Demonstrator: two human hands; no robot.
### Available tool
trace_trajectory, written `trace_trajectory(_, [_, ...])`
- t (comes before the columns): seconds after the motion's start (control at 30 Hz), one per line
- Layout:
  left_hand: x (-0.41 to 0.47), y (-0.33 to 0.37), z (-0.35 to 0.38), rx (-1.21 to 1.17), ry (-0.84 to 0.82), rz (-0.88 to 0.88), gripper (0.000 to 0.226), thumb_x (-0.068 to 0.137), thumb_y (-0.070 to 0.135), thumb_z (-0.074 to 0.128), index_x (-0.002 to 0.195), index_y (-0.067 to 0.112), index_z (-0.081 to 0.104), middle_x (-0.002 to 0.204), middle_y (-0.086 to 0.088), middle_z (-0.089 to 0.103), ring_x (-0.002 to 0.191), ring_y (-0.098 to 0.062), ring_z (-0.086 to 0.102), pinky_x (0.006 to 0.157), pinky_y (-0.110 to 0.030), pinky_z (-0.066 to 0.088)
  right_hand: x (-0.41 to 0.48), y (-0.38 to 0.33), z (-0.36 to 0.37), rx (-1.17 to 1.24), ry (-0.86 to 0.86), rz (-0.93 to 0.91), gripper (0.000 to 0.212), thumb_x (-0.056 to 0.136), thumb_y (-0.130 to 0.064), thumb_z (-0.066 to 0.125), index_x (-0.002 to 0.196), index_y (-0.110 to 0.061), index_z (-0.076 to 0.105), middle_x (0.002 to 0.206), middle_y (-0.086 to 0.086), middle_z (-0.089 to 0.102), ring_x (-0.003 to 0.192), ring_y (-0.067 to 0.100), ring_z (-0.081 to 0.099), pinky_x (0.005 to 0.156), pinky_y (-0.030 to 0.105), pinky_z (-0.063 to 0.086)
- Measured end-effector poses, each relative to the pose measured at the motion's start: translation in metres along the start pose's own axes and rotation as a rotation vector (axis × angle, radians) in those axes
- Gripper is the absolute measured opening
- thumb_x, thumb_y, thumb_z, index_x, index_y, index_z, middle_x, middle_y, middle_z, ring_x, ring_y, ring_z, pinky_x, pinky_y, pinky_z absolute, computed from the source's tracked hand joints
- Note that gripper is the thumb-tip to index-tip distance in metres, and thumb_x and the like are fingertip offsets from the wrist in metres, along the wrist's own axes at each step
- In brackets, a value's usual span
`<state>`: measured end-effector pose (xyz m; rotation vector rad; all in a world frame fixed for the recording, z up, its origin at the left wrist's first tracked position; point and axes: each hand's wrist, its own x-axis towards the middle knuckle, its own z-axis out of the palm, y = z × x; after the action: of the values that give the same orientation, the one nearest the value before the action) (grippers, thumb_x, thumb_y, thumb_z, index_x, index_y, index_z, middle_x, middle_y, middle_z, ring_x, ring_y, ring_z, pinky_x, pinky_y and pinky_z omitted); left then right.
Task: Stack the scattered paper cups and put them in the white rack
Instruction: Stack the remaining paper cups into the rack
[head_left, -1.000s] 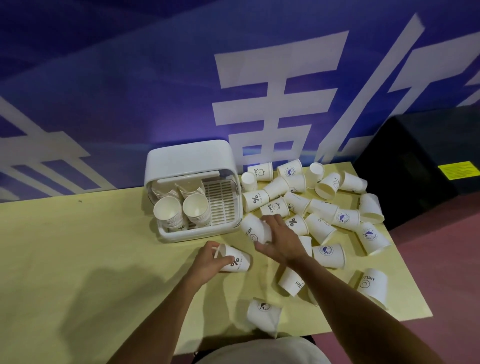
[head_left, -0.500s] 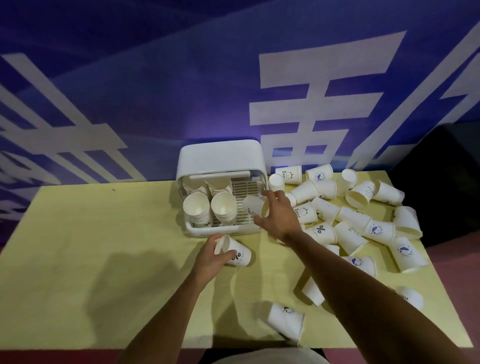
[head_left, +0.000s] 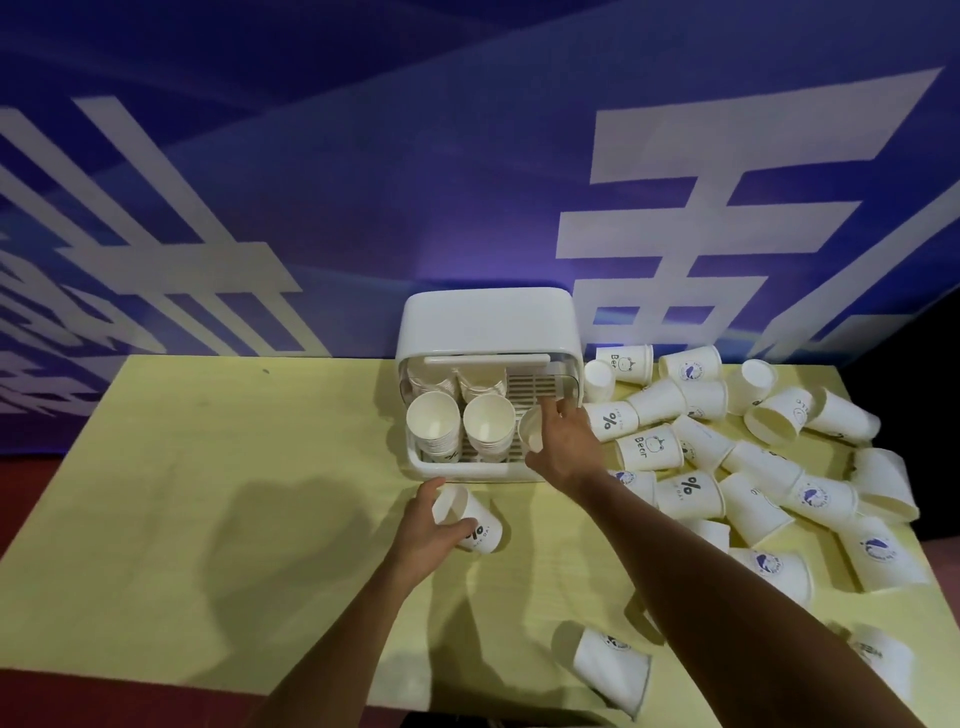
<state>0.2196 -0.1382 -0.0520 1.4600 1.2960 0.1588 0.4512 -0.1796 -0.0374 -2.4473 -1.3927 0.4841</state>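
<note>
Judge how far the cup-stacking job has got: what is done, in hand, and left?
Done: several cup stacks stand in the white rack. In hand: the right hand holds one cup over the rack; the left hand grips a second cup on the table. Left: many scattered cups at right.

Table (head_left: 208, 519): pale yellow, even tone, 1 small dark fleck towards the far left.
Rack (head_left: 488, 322): white all over; slotted grille pattern on its inner floor.
Stacked cups (head_left: 434, 421) in rack: white, cream-white insides.
Scattered cups (head_left: 753, 467): white, small prints of 3 kinds: black "%" mark (head_left: 688, 488); dark "Bear" lettering (head_left: 649, 449) with an outline cartoon face; round blue emblem (head_left: 813, 496).
Front cup (head_left: 480, 532), just before rack: white, black "%".
Tilted cup (head_left: 531, 428) at rack's right part: white, pale inside.
Backdrop (head_left: 363, 182): deep blue shading to violet, broad white strokes.
Floor (head_left: 31, 493): dark red.
</note>
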Motion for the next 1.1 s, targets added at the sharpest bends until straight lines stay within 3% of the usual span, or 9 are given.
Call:
trace_trajectory(0.07, [0.001,-0.003,-0.002,-0.013,0.005,-0.025,0.081,0.077,0.02,0.081,0.145,0.025,0.036,0.132,-0.002,0.048,0.119,-0.018,0.053,0.101,-0.034,0.047,0.003,-0.001,0.005,-0.023,0.0,0.003,0.076,0.075,-0.028,0.08,0.138,-0.013,0.039,0.136,0.014,0.046,0.121,0.031,0.048,0.098,0.04,0.048])
trace_trajectory(0.17, [0.004,-0.007,-0.005,-0.009,0.015,-0.039,0.082,0.077,0.019,0.081,0.145,0.021,0.036,0.13,-0.002,0.049,0.115,-0.017,0.054,0.094,-0.028,0.046,0.007,0.001,0.01,-0.006,-0.013,0.015,0.075,0.078,-0.027,0.078,0.139,-0.011,0.038,0.138,0.014,0.045,0.122,0.031,0.048,0.099,0.041,0.048])
trace_trajectory(0.27, [0.007,-0.009,-0.005,0.004,0.031,-0.049,0.074,0.076,0.019,0.082,0.137,0.018,0.04,0.127,-0.002,0.051,0.109,-0.015,0.056,0.083,-0.022,0.045,0.011,0.004,0.013,-0.004,-0.028,-0.008,0.075,0.081,-0.029,0.076,0.142,-0.012,0.036,0.142,0.014,0.043,0.124,0.031,0.047,0.101,0.04,0.046])
trace_trajectory(0.47, [0.012,-0.005,0.001,0.053,0.024,-0.018,0.054,0.074,0.021,0.082,0.119,0.017,0.053,0.116,-0.002,0.059,0.103,-0.016,0.061,0.083,-0.028,0.052,0.006,0.011,0.012,0.06,-0.004,-0.055,0.079,0.08,-0.032,0.077,0.145,-0.012,0.037,0.143,0.013,0.047,0.126,0.03,0.048,0.104,0.039,0.045])
trace_trajectory(0.7, [0.014,0.018,0.024,-0.013,-0.024,0.049,0.048,0.077,0.018,0.081,0.119,0.018,0.059,0.111,0.003,0.066,0.103,-0.014,0.064,0.079,-0.027,0.055,-0.027,0.028,0.009,0.261,0.148,-0.163,0.051,0.083,-0.025,0.073,0.129,-0.009,0.058,0.125,0.009,0.06,0.114,0.026,0.056,0.094,0.041,0.05])
trace_trajectory(0.8, [0.014,0.028,0.035,-0.093,-0.029,0.055,0.037,0.079,0.014,0.078,0.113,0.015,0.063,0.104,-0.003,0.07,0.096,-0.02,0.068,0.062,-0.025,0.057,-0.045,0.032,0.013,0.344,0.048,-0.182,0.054,0.082,-0.028,0.074,0.13,-0.011,0.059,0.122,0.005,0.063,0.112,0.021,0.058,0.092,0.033,0.049])
trace_trajectory(0.87, [0.014,0.034,0.04,-0.135,-0.037,0.046,0.033,0.079,0.014,0.077,0.11,0.016,0.065,0.102,-0.005,0.071,0.093,-0.019,0.07,0.064,-0.031,0.06,-0.055,0.035,0.017,0.364,-0.039,-0.17,0.061,0.079,-0.036,0.076,0.134,-0.014,0.057,0.124,0.002,0.063,0.112,0.016,0.059,0.091,0.029,0.048])
trace_trajectory(1.0, [0.012,0.041,0.049,-0.099,-0.079,0.073,0.025,0.075,0.028,0.078,0.097,0.031,0.066,0.09,0.014,0.073,0.083,0.001,0.068,0.065,-0.014,0.048,-0.067,0.038,0.023,0.437,-0.172,-0.108,0.081,0.073,-0.048,0.081,0.142,-0.021,0.05,0.13,-0.006,0.062,0.11,0.007,0.058,0.088,0.022,0.046])
trace_trajectory(1.1, [0.01,0.046,0.055,-0.078,-0.098,0.072,0.043,0.07,0.035,0.079,0.11,0.032,0.061,0.101,0.014,0.069,0.093,-0.002,0.066,0.074,-0.021,0.048,-0.07,0.036,0.023,0.462,-0.144,-0.121,0.074,0.075,-0.048,0.079,0.138,-0.021,0.052,0.126,-0.006,0.064,0.105,0.008,0.059,0.087,0.024,0.049])
